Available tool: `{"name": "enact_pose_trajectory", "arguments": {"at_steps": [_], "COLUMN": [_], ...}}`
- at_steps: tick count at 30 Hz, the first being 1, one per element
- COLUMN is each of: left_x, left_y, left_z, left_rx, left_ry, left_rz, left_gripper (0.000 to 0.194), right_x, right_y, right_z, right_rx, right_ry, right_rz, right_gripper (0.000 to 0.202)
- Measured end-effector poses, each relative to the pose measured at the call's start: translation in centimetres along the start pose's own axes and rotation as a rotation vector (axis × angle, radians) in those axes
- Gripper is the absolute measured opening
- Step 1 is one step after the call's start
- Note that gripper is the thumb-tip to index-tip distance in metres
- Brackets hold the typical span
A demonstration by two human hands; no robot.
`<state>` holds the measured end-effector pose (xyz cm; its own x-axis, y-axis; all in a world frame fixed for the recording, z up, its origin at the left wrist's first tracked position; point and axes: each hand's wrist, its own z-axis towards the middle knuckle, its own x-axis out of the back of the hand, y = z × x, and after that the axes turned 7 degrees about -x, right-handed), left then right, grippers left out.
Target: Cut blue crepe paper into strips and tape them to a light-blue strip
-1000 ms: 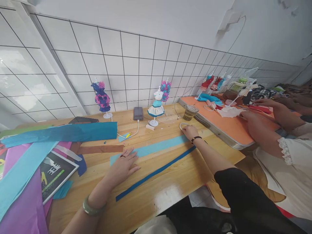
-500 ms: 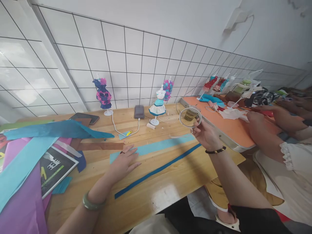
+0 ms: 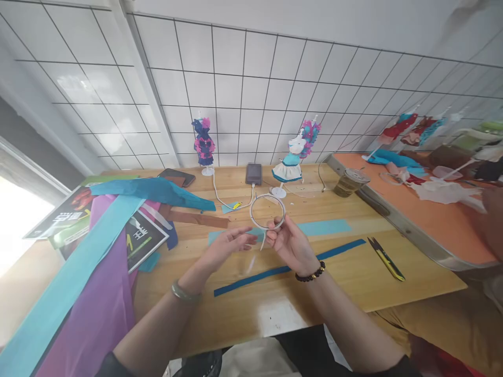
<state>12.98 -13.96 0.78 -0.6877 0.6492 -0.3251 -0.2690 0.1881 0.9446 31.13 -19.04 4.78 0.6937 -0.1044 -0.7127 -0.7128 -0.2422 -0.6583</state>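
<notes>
My right hand (image 3: 291,245) pinches a roll of clear tape (image 3: 252,210) by its lower right edge, holding it above the table. A short loose end of tape hangs down from the roll. Close to that end, on its left side, is my left hand (image 3: 228,247), its fingers apart and nothing in them. Beneath both hands lies a light blue strip (image 3: 324,227). Nearer to me, a narrow dark blue strip (image 3: 251,278) runs slantwise over the wood.
Yellow-black snips (image 3: 386,258) lie right. Behind stand dressed miniature forms (image 3: 204,142) (image 3: 288,168), a grey device (image 3: 253,174) with a white cable, and a cup (image 3: 351,182). Fabric (image 3: 98,293) and magazines (image 3: 148,241) cover the left. An orange table (image 3: 444,225) adjoins at right.
The view has turned. My right hand has brought the tape roll inward, to my left hand. My left hand has lifted off the light blue strip. The snips have come into view.
</notes>
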Motion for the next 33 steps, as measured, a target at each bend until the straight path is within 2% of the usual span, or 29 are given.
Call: {"name": "enact_pose_trajectory", "arguments": {"at_steps": [3,7,12,15,21,27,33], "left_x": [-0.1,-0.3,-0.7,-0.6,0.2,0.3,0.4], "left_y": [0.0,0.0,0.2,0.2,0.8,0.6,0.6], "left_z": [-0.1,-0.2,-0.3,-0.3,-0.5,-0.4,-0.5], "left_rx": [0.05,0.046,0.086,0.138,0.216,0.281,0.27], "left_ry": [-0.03,-0.048,-0.084,-0.07,-0.03,-0.091,-0.112], "left_rz": [0.009,0.063,-0.212,-0.291,-0.206,-0.157,-0.111], "left_gripper": [0.047,0.04,0.032,0.031,0.033,0.038,0.025], "right_x": [-0.6,-1.0,-1.3,-1.3,-1.1,-0.9,-0.3], "right_y": [0.8,1.2,1.9,2.4,2.4,2.3,1.9], "right_z": [0.3,0.2,-0.1,-0.2,-0.2,-0.1,-0.2], "right_rx": [0.009,0.04,-0.01,-0.032,-0.006,0.051,0.131], "right_ry": [-0.009,-0.023,-0.07,-0.074,-0.072,-0.052,-0.012], "right_rz": [-0.013,-0.062,-0.031,-0.008,-0.053,-0.116,-0.189], "right_gripper": [0.016,0.014,0.017,0.022,0.02,0.021,0.018]}}
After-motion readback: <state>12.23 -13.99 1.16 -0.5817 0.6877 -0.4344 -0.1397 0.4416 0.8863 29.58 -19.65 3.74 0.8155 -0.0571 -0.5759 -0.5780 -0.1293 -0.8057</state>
